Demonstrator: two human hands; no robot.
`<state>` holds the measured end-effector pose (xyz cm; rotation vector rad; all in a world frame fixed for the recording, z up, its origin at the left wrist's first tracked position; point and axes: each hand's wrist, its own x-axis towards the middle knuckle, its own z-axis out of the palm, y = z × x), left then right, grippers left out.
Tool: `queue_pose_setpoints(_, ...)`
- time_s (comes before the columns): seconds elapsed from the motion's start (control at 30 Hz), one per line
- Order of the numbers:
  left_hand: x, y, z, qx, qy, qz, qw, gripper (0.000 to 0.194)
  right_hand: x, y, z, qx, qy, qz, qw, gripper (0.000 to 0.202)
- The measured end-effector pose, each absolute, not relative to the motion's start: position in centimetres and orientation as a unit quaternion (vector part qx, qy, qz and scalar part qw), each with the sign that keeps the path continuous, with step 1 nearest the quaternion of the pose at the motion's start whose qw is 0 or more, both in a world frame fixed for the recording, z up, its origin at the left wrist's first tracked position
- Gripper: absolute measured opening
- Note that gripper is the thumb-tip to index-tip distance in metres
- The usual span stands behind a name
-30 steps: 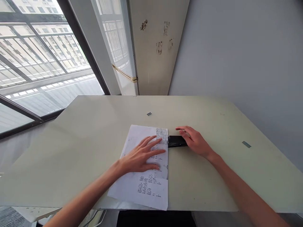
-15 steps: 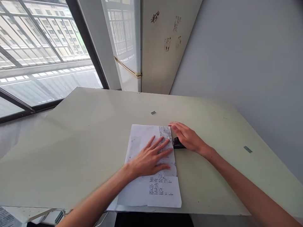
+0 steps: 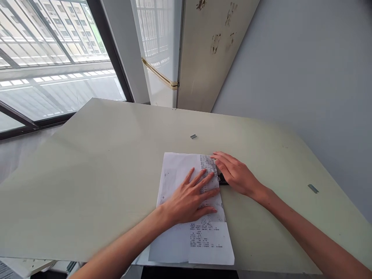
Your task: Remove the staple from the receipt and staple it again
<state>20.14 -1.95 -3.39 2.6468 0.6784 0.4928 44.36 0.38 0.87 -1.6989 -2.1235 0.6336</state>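
A stack of white printed paper sheets [image 3: 209, 242] lies near the table's front edge, with dense print at its upper right corner. My left hand [image 3: 190, 199] rests flat on the sheets, fingers spread. At their right edge sits a black stapler [image 3: 223, 179], mostly covered by my right hand [image 3: 236, 174]. That hand lies palm down over it, fingers stretched out close together and pointing left, the tips by the paper's upper right corner. Whether the stapler's jaw is around the paper edge is hidden.
A small grey staple strip [image 3: 193, 136] lies beyond the paper on the pale table [image 3: 101, 174], and another grey strip [image 3: 313, 188] is at the right. Behind the table stands a white refrigerator [image 3: 162, 93]. A window is at the left, a wall at the right.
The view has shifted slightly, so paper and hands appear a little further right. Less of the stapler shows beneath my right hand. My left hand stays flat on the paper.
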Motion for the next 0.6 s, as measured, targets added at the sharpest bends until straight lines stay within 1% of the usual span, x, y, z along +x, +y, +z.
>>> queue_pose_setpoints(0.3,20.4,-2.2,-3.2,0.938,0.248,0.163,0.177,0.058,44.2,0.5,1.0,-0.607,-0.742,0.226,0.174,0.048)
queue_pose_setpoints(0.6,20.6,-2.1,-2.3,0.943,0.248,0.135,0.178,0.061,43.6,0.4,1.5,-0.613,-0.744,0.221,0.147,0.049)
